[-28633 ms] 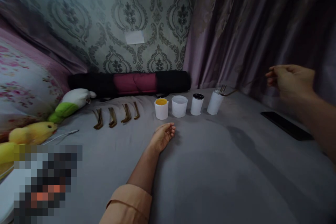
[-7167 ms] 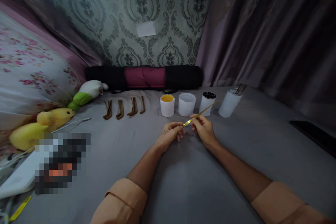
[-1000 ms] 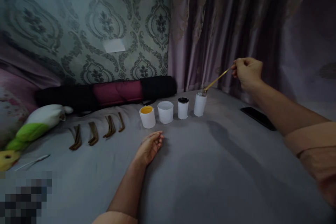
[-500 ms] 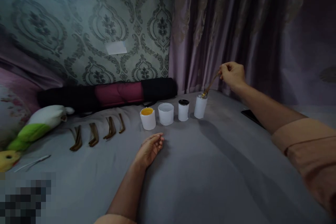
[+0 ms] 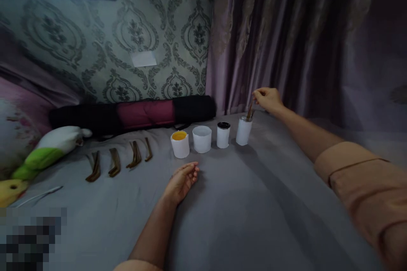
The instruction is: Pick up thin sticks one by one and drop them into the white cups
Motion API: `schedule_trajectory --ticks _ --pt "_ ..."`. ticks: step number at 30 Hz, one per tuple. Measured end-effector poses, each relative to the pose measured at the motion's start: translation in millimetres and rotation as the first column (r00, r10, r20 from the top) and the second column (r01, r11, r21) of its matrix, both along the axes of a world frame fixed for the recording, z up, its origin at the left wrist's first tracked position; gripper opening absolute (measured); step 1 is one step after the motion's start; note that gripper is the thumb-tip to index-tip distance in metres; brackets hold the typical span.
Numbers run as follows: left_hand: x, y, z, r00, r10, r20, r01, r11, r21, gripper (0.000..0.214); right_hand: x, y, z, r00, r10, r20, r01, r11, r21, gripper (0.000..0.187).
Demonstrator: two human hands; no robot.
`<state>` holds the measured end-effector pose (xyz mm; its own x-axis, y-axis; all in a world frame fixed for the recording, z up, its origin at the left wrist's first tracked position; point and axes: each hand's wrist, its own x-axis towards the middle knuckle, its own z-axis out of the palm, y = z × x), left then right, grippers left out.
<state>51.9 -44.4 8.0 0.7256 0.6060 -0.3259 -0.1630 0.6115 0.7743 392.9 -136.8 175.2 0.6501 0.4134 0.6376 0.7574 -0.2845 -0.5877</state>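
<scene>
My right hand (image 5: 268,99), at the right, pinches the upper end of a thin brown stick (image 5: 249,112). The stick's lower part is inside the rightmost white container (image 5: 244,132), which has a silvery rim; its lower end is hidden. Another brown tip shows beside it at the rim. To the left stand a white container with a dark top (image 5: 223,136), a wider white tub (image 5: 202,140) and a white tub with yellow inside (image 5: 180,145). My left hand (image 5: 182,182) rests on the grey sheet in front of the tubs, fingers loosely curled, holding nothing visible.
Several bent brown sticks (image 5: 135,155) lie in small groups on the sheet (image 5: 241,211) at left. Behind them is a long black and maroon bag (image 5: 144,114). Plush toys (image 5: 51,146) and a thin white cable-like thing (image 5: 40,196) are at far left. A curtain (image 5: 286,42) hangs behind.
My right hand has moved down and left toward the rightmost container. The stick is now steeper and sits further into it. My left hand has hardly moved.
</scene>
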Motion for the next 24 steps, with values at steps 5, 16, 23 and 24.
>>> schedule_trajectory --ticks 5,16,23,24 --pt "0 0 0.6 1.000 -0.003 -0.002 0.003 1.000 -0.001 0.011 -4 3 -5.8 1.000 -0.019 0.006 0.019 0.996 -0.086 0.023" --pt "0 -1 2.7 1.000 0.004 -0.010 -0.004 1.000 -0.016 0.011 -6 6 -19.3 0.991 -0.082 -0.103 0.065 0.986 -0.155 0.024" --pt "0 -1 3.6 1.000 0.001 -0.009 -0.002 1.000 -0.009 0.011 6 10 -31.5 0.969 -0.099 -0.228 0.068 0.988 -0.142 0.021" --pt "0 -1 3.4 1.000 0.000 -0.009 0.000 1.000 -0.008 0.011 7 10 -32.4 0.966 -0.100 -0.240 0.068 0.988 -0.138 0.020"
